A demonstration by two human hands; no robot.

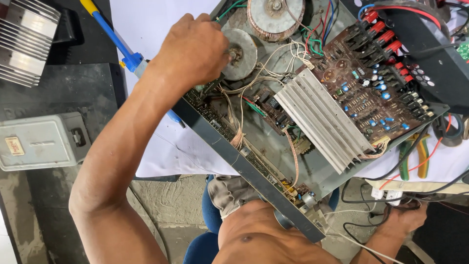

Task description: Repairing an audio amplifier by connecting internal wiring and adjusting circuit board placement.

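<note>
Item one, far left: a ribbed silver aluminium heat sink (27, 41) lying on the dark bench top (73, 88). Below it I see a closed grey plastic case with a latch (44, 142).

Item two: a blue-and-yellow-handled tool (115, 41) lying on the white sheet (151, 24), its lower part hidden under my forearm.

Item three: my left hand (193, 51), knuckles up, fingers curled together at the centre bolt of the smaller grey disc-shaped toroidal transformer (242, 54). Whether the fingers pinch the bolt itself or a small tool I cannot tell; the fingertips are hidden from me.

Item four: the open grey metal amplifier chassis (254, 171), tilted across the white sheet, its near edge overhanging the bench toward my body. The smaller transformer sits in its upper left part. Just beside it, higher up, a larger toroidal transformer wound in tan tape (276, 17).

Item five: a white finned aluminium heat sink (322, 124) at mid-chassis, touching a brown circuit board with blue capacitors (371, 93) on its right. Red terminal posts (383, 32) line the black rear panel.

Item six, lower right: my right hand (405, 220), well apart from the left, closed around a bundle of black cables (376, 203) beneath the chassis edge. Green-and-yellow-handled pliers (415, 156) lie nearby.
</note>
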